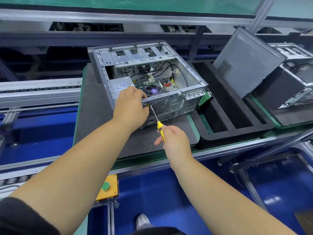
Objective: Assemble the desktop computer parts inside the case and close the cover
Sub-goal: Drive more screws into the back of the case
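Mid-frame, my left hand [131,107] grips the open case's [184,77] rear edge while my right [174,141] clasps a screwdriver [158,122], tip on the rear panel.

Open case [149,77] on mat [94,116], centre worktop [220,150]; tray [228,116] to its right; cover [245,63] leaning behind tray; second case [291,82] far right
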Demonstrator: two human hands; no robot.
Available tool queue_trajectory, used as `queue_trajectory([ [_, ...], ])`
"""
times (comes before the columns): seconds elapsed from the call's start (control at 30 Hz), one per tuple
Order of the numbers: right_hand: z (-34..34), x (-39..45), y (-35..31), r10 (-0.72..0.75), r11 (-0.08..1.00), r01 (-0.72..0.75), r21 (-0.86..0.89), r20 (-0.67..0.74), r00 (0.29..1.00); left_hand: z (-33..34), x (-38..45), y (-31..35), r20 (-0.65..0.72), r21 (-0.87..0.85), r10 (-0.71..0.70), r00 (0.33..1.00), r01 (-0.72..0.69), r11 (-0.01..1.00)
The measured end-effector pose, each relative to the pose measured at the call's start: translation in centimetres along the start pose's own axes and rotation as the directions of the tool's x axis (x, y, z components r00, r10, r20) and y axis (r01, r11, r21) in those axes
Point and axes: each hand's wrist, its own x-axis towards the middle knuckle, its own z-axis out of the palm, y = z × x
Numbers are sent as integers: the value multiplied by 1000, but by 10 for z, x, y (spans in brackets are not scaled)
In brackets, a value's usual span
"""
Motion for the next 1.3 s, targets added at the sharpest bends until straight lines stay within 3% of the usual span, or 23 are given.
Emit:
queue_trajectory([
  [0.3, 2, 3, -9, 81, 997, -82, 18, 7, 997, 3, -2, 1, -39, 30, 4, 999, -3, 1000],
  [0.53, 2, 3, -18, 190, 964, -206, 169, 104, 976, 8, -3, 2, -70, 87, 19, 997, -13, 996],
  [0.73, -4, 1, -22, 166, 957, -182, 226, 88, 982, 6, 7, 2, -20, 5, -95, 995, 95, 995],
  [0.93, -5, 4, -37, 365, 911, -386, 145, 150, 919, 4, 12, 2, 46, -49, -151, 987, 153, 987],
  [1.0, -6, 5, -38, 406, 873, -441, 207, 191, 894, 4, 11, 1, 46, -47, -142, 989, 144, 988],
  [1.13, -9, 0, -34, 344, 838, -407, 363, 227, 911, 3, 12, -1, 51, -49, -132, 990, 134, 990],
  [1.3, -5, 0, -38, 365, 867, -401, 297, 171, 915, 1, 13, 0, 73, -52, -121, 990, 125, 991],
])
